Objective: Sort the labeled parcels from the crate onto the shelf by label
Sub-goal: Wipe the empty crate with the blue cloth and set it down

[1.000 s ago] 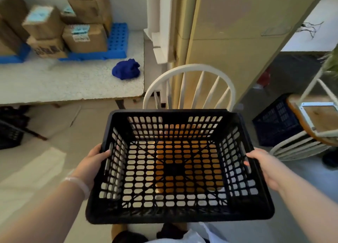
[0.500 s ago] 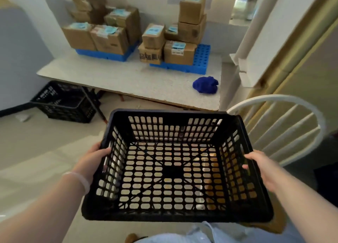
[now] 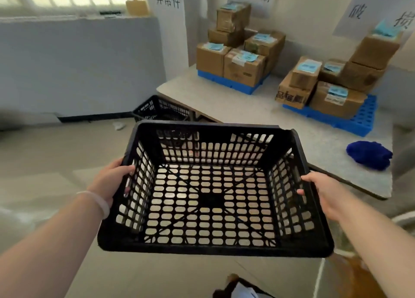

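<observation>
Swung leftward, crate [image 3: 213, 248] gripped by left hand [image 3: 112, 181] and right hand [image 3: 323, 192] faces table [image 3: 247, 118], second crate [image 3: 161, 109] at its corner.

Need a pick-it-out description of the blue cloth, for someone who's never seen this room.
Find the pale table against the wall, loaded with cardboard parcels. Near its right front corner, just in front of the right-hand blue pallet, lies the blue cloth. It is the only soft, crumpled thing there, and darker than the pallet.
</observation>
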The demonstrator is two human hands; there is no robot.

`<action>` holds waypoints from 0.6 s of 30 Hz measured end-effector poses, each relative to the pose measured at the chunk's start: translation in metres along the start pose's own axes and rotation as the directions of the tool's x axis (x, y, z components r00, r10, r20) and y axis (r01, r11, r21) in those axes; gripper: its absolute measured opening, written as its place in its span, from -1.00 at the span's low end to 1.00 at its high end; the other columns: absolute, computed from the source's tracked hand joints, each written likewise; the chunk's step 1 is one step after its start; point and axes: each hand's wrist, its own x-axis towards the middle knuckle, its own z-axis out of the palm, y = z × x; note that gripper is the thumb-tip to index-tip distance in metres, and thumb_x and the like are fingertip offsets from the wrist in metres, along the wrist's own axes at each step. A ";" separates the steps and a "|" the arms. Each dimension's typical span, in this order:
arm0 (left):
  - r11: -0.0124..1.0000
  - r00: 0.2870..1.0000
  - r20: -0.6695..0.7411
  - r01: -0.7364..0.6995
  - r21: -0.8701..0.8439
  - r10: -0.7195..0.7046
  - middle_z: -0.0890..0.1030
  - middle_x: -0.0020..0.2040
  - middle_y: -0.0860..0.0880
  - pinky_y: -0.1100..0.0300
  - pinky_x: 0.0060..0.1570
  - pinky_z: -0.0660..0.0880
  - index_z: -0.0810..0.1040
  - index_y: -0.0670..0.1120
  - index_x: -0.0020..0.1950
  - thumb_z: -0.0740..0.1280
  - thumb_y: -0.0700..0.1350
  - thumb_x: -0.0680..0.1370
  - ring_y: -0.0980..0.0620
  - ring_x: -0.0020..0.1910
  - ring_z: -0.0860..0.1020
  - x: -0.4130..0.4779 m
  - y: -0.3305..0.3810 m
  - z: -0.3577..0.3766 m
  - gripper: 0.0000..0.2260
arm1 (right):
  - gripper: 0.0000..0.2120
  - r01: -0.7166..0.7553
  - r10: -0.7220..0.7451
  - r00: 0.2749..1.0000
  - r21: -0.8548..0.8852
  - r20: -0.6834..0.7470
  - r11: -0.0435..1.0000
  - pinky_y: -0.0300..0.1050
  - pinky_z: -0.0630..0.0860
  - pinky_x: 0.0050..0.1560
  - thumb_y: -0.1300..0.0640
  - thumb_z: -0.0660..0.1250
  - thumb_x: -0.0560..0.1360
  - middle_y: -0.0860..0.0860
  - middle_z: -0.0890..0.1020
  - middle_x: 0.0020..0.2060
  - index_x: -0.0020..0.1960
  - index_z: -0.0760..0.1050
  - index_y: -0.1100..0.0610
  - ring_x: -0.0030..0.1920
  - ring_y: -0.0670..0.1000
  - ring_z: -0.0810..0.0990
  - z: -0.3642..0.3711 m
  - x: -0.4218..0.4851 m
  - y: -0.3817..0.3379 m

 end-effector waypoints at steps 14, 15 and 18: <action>0.995 0.971 -0.237 -0.021 -0.099 -0.003 0.58 -0.10 -0.17 0.03 -0.30 0.53 0.50 -0.05 0.17 0.22 -0.21 0.63 -0.13 -0.22 0.57 0.093 0.062 -0.112 -0.84 | -0.72 0.128 -0.073 0.954 -0.173 0.292 0.977 0.30 0.43 0.24 0.05 0.23 0.56 0.20 0.52 0.12 0.21 0.42 0.15 0.13 0.19 0.52 0.183 0.113 -0.148; 0.995 0.970 -0.245 -0.025 -0.098 0.000 0.58 -0.11 -0.17 0.01 -0.26 0.54 0.50 -0.05 0.15 0.22 -0.22 0.63 -0.14 -0.21 0.56 0.099 0.065 -0.119 -0.85 | -0.72 0.134 -0.077 0.950 -0.174 0.302 0.975 0.32 0.43 0.25 0.05 0.24 0.56 0.20 0.53 0.12 0.21 0.42 0.14 0.12 0.19 0.52 0.198 0.117 -0.157; 0.995 0.966 -0.258 -0.035 -0.094 0.010 0.57 -0.10 -0.18 -0.08 -0.13 0.54 0.50 -0.05 0.07 0.21 -0.24 0.63 -0.17 -0.18 0.56 0.124 0.071 -0.146 -0.87 | -0.57 0.159 -0.094 0.942 -0.182 0.321 0.971 0.33 0.44 0.25 0.04 0.27 0.51 0.17 0.53 0.17 0.35 0.38 0.10 0.16 0.20 0.53 0.245 0.133 -0.177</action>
